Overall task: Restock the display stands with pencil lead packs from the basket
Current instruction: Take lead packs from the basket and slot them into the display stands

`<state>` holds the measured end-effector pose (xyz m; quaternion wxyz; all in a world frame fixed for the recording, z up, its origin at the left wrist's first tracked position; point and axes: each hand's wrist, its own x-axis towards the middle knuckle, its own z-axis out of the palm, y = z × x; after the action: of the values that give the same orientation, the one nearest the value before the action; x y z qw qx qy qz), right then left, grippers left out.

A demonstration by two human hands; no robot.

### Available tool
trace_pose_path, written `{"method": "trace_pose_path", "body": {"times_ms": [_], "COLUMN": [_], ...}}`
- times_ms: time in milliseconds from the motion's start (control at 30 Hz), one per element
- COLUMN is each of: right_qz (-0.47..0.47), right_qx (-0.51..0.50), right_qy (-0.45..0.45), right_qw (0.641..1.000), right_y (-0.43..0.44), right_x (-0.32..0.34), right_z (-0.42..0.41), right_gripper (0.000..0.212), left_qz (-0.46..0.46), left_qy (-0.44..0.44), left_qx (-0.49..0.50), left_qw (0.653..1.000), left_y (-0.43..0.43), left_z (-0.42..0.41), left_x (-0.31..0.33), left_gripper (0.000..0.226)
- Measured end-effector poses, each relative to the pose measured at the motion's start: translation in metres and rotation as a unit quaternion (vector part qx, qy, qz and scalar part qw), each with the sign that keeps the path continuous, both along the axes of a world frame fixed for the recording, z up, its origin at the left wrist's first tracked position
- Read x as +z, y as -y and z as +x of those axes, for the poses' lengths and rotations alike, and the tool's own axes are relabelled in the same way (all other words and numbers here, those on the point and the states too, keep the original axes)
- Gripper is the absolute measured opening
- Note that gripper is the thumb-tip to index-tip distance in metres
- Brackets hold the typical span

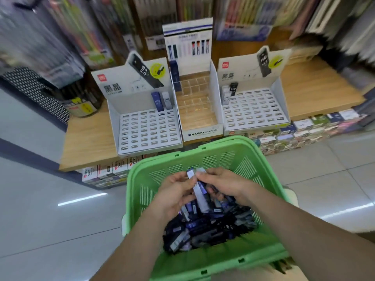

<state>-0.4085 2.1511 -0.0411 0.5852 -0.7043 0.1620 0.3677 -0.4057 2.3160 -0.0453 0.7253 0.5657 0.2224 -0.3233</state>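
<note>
Pinched between both hands, a pale-blue pencil lead pack stands tilted over the heap of dark packs in the green basket at 6 o'clock. The left hand curls round it from 9 o'clock and the right hand nips its top from 3 o'clock. At 12 o'clock on the wooden shelf stand the left display stand, the MONO stand and the right display stand, mostly unfilled.

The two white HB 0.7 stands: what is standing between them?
In the head view, the MONO graph stand sits between the left stand and the right stand, its clear compartments mostly unfilled.
</note>
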Motion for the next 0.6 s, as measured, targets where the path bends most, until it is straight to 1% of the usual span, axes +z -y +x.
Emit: {"method": "trace_pose_path", "body": {"times_ms": [67, 133, 200, 233, 267, 333, 400, 467, 500, 533, 600], "right_qz": [-0.012, 0.026, 0.068, 0.078, 0.079, 0.06, 0.038, 0.023, 0.021, 0.028, 0.077], "right_qx": [-0.003, -0.033, -0.062, -0.064, -0.052, 0.014, 0.089, 0.142, 0.156, 0.157, 0.117], "right_qy": [0.04, 0.059, 0.06, 0.061, 0.066, 0.087, 0.115, 0.14, 0.148, 0.15, 0.128], "right_qw": [0.999, 0.997, 0.994, 0.993, 0.993, 0.994, 0.989, 0.98, 0.976, 0.976, 0.982], "right_y": [-0.003, -0.007, -0.011, -0.012, -0.012, -0.01, -0.008, -0.004, -0.003, -0.002, 0.0], "right_x": [0.024, 0.047, 0.072, 0.086, 0.1, 0.13, 0.159, 0.182, 0.191, 0.197, 0.201], "right_z": [-0.003, -0.006, -0.006, -0.005, -0.004, 0.001, 0.007, 0.012, 0.014, 0.014, 0.01], "right_gripper": [0.049, 0.055, 0.072, 0.076, 0.073, 0.054, 0.035, 0.014, 0.007, 0.005, 0.005], "left_qz": [0.029, 0.017, 0.001, 0.012, 0.031, 0.06, 0.063, 0.041, 0.024, 0.011, 0.001], "left_qy": [0.031, 0.054, 0.086, 0.103, 0.118, 0.141, 0.157, 0.166, 0.17, 0.173, 0.188], "left_qx": [0.004, 0.02, 0.015, 0.007, -0.001, -0.032, -0.109, -0.173, -0.179, -0.166, -0.132], "left_qw": [0.999, 0.998, 0.996, 0.995, 0.993, 0.988, 0.98, 0.97, 0.969, 0.971, 0.973], "left_y": [0.0, 0.001, 0.001, 0.001, -0.001, -0.007, -0.015, -0.022, -0.025, -0.027, -0.028], "left_z": [0.004, 0.009, 0.014, 0.016, 0.019, 0.023, 0.025, 0.024, 0.025, 0.027, 0.03], "left_x": [0.025, 0.053, 0.081, 0.095, 0.108, 0.134, 0.159, 0.18, 0.186, 0.19, 0.193], "left_gripper": [0.029, 0.033, 0.029, 0.028, 0.031, 0.032, 0.023, 0.024, 0.029, 0.032, 0.028]}}
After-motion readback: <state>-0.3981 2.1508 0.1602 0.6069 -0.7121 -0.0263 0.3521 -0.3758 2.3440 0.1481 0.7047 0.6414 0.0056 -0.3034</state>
